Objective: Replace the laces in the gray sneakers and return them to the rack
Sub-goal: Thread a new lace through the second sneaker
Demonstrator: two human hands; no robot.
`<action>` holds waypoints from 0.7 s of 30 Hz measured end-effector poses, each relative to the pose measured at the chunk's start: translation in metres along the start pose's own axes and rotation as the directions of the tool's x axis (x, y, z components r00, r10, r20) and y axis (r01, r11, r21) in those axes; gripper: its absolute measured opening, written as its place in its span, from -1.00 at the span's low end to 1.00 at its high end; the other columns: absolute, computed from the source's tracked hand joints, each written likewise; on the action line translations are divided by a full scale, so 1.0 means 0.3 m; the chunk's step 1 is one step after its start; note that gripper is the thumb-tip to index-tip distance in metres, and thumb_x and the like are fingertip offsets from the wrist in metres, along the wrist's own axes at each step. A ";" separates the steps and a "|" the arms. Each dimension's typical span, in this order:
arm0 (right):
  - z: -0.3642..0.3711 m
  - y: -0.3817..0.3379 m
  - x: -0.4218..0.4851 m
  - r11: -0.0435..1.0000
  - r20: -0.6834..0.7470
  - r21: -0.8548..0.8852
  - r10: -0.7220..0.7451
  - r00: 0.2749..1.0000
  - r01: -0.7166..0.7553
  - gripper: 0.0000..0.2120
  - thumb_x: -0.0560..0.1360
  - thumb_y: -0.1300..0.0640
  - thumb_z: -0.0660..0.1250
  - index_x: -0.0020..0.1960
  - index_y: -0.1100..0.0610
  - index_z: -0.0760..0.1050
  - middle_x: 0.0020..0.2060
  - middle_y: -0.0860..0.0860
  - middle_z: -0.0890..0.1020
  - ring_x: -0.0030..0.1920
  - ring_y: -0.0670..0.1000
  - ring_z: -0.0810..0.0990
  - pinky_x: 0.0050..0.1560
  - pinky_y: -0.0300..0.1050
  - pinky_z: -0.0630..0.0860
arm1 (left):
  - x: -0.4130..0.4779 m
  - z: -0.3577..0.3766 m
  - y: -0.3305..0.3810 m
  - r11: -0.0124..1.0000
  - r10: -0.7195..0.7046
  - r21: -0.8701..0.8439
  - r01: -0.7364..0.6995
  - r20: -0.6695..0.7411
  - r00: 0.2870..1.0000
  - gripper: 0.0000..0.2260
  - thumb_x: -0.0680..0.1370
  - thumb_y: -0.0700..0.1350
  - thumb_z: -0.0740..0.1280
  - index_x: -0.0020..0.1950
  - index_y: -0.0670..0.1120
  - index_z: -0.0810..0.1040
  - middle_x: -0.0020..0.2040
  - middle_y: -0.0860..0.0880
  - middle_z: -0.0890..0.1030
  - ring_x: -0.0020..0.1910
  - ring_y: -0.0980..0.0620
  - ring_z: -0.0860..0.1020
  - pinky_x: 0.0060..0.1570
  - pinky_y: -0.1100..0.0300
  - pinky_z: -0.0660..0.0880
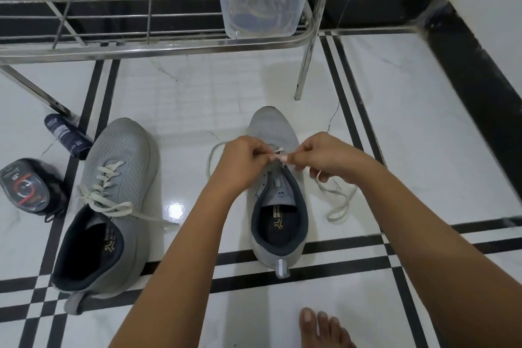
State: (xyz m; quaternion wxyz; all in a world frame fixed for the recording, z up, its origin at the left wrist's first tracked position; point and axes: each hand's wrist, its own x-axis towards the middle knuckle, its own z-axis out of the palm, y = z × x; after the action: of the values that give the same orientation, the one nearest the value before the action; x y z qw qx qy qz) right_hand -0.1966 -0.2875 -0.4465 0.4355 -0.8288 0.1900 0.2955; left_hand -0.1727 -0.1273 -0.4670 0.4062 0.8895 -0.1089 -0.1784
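Observation:
Two gray sneakers stand on the tiled floor, toes pointing away from me. The left sneaker [113, 200] has a white lace threaded through its eyelets, ends loose. Over the right sneaker [278, 206], my left hand [243, 158] and my right hand [324, 155] both pinch its white lace [337, 203] near the front eyelets. One end of that lace loops on the floor to the right of the shoe, another loops out to the left. The metal shoe rack [158, 45] stands behind the shoes.
A clear plastic tub [262, 0] with a dark lid sits on the rack's lower shelf. A dark blue bottle [67, 135] and a black packet with red print [26, 186] lie on the floor at left. My bare foot [322, 328] shows at the bottom. A wall corner lies right.

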 end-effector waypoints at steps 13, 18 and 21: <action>0.031 0.051 0.026 0.964 -0.032 0.249 0.107 0.994 -0.096 -0.82 0.49 0.30 0.26 0.01 0.36 0.57 -0.37 0.10 0.53 -0.41 -0.05 0.50 -0.46 -0.25 0.47 | -0.011 0.114 -0.022 0.989 -0.145 0.012 0.146 -0.069 0.987 -0.91 0.46 -0.12 0.38 -0.13 -0.02 0.69 -0.14 0.06 0.54 0.07 -0.09 0.51 0.09 -0.07 0.45; 0.026 0.054 0.027 0.962 -0.001 0.262 0.087 0.996 -0.083 -0.87 0.49 0.32 0.26 -0.04 0.32 0.57 -0.36 0.11 0.53 -0.39 -0.04 0.50 -0.39 -0.21 0.51 | -0.015 0.135 -0.026 0.990 -0.139 -0.015 0.138 -0.118 0.983 -0.91 0.47 -0.09 0.38 -0.13 -0.04 0.68 -0.03 0.01 0.57 0.10 -0.10 0.49 0.12 -0.07 0.41; 0.022 0.058 0.022 0.930 0.028 0.355 0.090 0.996 -0.094 -0.92 0.50 0.30 0.30 -0.11 0.30 0.55 -0.37 0.10 0.55 -0.39 -0.02 0.52 -0.37 -0.20 0.54 | -0.009 0.143 -0.024 0.988 -0.127 0.079 0.135 -0.105 0.986 -0.88 0.50 -0.02 0.36 -0.04 0.01 0.67 0.07 0.03 0.54 0.18 -0.05 0.38 0.14 0.07 0.25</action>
State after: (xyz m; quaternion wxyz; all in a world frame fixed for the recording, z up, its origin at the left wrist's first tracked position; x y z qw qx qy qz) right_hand -0.2038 -0.2921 -0.4644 0.5651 -0.7249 0.2763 0.2808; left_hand -0.1922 -0.1510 -0.4977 0.3601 0.9191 -0.0374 -0.1554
